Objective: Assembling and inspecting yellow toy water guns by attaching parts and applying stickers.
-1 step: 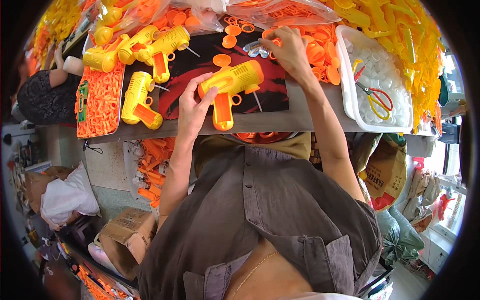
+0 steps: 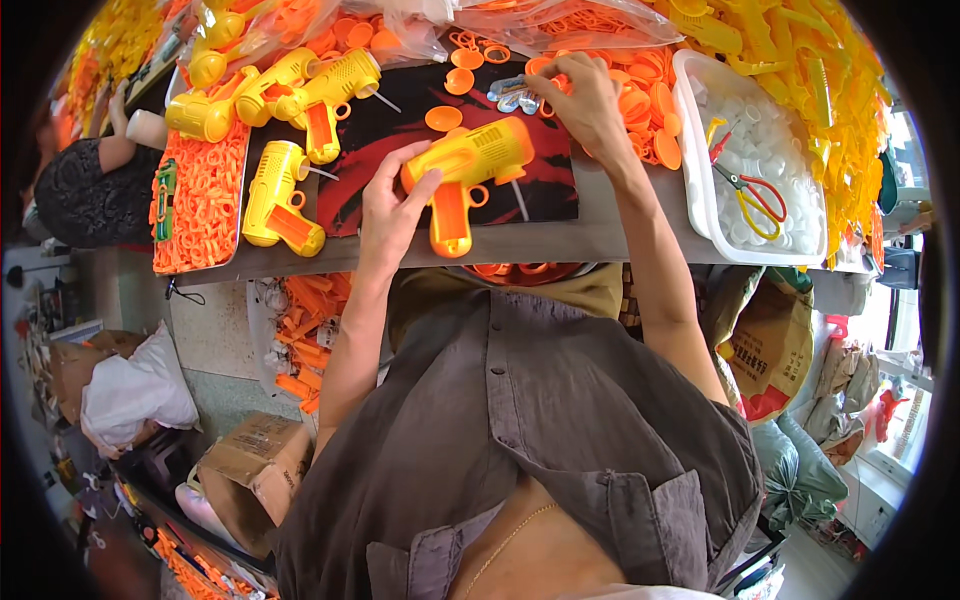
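My left hand (image 2: 392, 205) is closed around the rear of a yellow toy gun (image 2: 480, 155), with the thumb on its side. The gun lies sideways above the mat, its orange-lined grip toward me and a thin white rod sticking out underneath. My right hand (image 2: 580, 100) is beside the small clear-blue pieces (image 2: 512, 95) and orange discs (image 2: 632, 104), thumb and fingers drawn together. Whatever is between those fingertips, if anything, cannot be made out. Loose orange discs (image 2: 443, 119) lie just beyond the gun. More yellow toy guns (image 2: 275, 195) rest to the left.
A black-and-red mat (image 2: 345, 200) covers the table's middle. At left is a tray of small orange parts (image 2: 200, 215). On the right, a white bin (image 2: 700, 215) holds whitish caps and red-and-yellow-handled scissors (image 2: 765, 200). Yellow parts (image 2: 790, 60) are heaped behind it. A person (image 2: 95, 190) is at far left.
The toy gun in my left hand has shifted slightly to the right and tilted a little. My right hand has moved only slightly at the discs.
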Demonstrator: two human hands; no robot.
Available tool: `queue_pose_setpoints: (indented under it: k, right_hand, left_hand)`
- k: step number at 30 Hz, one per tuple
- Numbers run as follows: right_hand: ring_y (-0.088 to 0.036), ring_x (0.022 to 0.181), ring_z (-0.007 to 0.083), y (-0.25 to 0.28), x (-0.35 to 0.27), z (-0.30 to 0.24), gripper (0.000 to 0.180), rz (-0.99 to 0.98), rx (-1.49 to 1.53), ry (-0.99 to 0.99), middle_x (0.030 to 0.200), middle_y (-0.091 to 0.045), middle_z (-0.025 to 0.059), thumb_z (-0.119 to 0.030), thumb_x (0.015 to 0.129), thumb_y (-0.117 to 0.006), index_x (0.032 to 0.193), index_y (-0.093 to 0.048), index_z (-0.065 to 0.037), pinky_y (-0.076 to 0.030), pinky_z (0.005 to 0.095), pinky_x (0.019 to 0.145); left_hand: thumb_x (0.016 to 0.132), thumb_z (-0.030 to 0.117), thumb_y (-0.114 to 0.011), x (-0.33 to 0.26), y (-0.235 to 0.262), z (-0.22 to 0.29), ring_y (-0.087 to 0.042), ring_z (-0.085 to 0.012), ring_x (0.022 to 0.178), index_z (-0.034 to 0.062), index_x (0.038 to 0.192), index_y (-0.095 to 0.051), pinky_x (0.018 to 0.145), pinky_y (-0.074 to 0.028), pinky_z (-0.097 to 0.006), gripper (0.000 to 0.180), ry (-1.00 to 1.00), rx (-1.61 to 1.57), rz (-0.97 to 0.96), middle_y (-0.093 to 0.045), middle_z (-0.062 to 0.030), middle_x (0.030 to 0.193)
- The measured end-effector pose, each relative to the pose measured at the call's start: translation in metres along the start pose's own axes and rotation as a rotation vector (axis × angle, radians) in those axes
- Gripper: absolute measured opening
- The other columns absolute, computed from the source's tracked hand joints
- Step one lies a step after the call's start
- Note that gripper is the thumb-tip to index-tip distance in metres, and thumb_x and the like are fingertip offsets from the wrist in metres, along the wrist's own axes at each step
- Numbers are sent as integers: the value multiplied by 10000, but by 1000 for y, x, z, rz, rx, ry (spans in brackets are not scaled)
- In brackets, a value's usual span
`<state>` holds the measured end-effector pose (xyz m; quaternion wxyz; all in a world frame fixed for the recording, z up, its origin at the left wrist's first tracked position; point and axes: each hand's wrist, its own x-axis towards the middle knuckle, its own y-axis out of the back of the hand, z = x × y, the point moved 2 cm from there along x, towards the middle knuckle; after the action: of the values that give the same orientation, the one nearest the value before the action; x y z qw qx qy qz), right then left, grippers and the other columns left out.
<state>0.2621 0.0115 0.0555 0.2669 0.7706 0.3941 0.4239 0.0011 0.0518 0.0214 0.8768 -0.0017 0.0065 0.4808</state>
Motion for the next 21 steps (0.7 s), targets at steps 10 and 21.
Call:
queue_pose_setpoints:
  k: [10,21]
  right_hand:
    - [-367,1307,311,30,-47,-13,276,-135,345,-215,1389,-487,145,-297,781,-774,803,-678,-39,-324,453,1068]
    - [-381,1283,341,-4,-39,-19,309,-190,300,-66,1392,-492,142,-349,764,-794,817,-719,-53,-363,437,1041]
  left_hand:
    - [784,69,-756,14,-22,33,-626,-255,1030,45,1026,-688,859,-517,-344,253,-610,781,40,-651,-60,1108]
    - [769,38,-769,15,-24,31,-646,-251,981,33,991,-681,844,-525,-350,239,-537,627,55,-678,-82,1023]
